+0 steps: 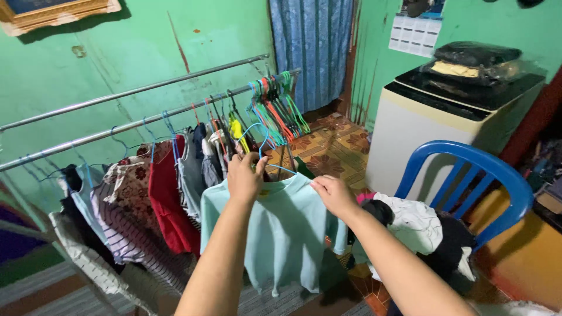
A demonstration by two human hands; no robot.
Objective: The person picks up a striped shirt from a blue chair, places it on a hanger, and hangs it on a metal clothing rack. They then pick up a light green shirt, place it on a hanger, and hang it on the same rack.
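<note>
1. Mint shirt (281, 234) hangs on a blue hanger (260, 137), in front of the clothes rail (146, 120).
2. Left hand (244, 175) grips the collar and hanger.
3. Right hand (332, 194) pinches the shoulder.
4. Blue chair (474, 169) with laundry (413, 225) stands right.

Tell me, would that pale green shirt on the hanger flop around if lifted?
Probably floppy: the pale green shirt drapes loosely from its blue hanger. Likely light, since the left hand and right hand hold it only at collar and shoulder.

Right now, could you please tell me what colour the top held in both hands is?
The top is plain pale mint green, shown best in the head view.
</note>
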